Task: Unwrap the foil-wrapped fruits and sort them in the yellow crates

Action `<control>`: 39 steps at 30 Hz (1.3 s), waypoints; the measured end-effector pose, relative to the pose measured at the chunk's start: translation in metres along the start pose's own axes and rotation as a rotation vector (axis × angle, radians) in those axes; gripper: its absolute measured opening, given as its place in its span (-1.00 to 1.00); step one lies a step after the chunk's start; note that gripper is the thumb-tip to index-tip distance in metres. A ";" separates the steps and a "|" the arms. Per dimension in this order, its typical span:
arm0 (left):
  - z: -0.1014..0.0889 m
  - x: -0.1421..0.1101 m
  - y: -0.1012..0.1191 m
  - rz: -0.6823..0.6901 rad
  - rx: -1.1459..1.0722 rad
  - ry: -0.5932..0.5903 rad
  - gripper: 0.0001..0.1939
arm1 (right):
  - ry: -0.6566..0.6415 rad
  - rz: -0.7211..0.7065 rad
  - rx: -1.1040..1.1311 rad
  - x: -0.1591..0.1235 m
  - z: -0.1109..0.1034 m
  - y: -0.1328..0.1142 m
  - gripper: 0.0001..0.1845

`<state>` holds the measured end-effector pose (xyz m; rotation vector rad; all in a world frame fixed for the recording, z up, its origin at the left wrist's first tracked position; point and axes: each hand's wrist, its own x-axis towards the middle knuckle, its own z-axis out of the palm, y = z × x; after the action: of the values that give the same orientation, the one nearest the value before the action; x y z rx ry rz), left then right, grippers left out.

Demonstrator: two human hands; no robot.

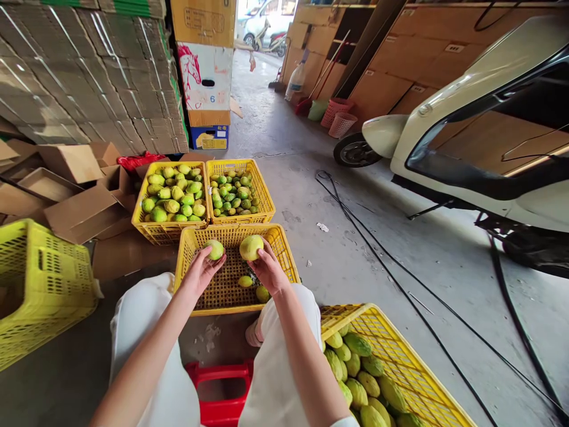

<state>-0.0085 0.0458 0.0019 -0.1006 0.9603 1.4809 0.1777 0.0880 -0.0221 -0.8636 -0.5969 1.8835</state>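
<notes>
My left hand [203, 274] is closed around a small green-yellow mango [216, 249]. A larger, paler mango [251, 247] is in my right hand [269, 268], with the fingers wrapped round its right side. Both fruits are held up over a yellow plastic crate [186, 296] between my knees. Inside that crate, near its right side, lie a small yellow-green mango [245, 281] and another mango [262, 293], beside a bit of clear plastic. My right forearm partly hides that side.
Beyond stand two yellow crates of sorted-looking mangoes, the left crate [153, 233] and the right crate [267, 204]. A fuller crate [400, 350] is at my right. Another yellow crate [57, 284] and cardboard boxes [84, 210] lie left. Black cables [386, 261] cross the floor near a scooter [427, 124].
</notes>
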 end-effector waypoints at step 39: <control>0.004 0.003 0.000 -0.036 0.025 0.151 -0.93 | 0.005 0.048 0.102 0.011 -0.015 0.005 -0.64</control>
<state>-0.0072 0.0504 0.0022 -0.2130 1.0926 1.4435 0.1832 0.0963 -0.0391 -0.8223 -0.4766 1.9377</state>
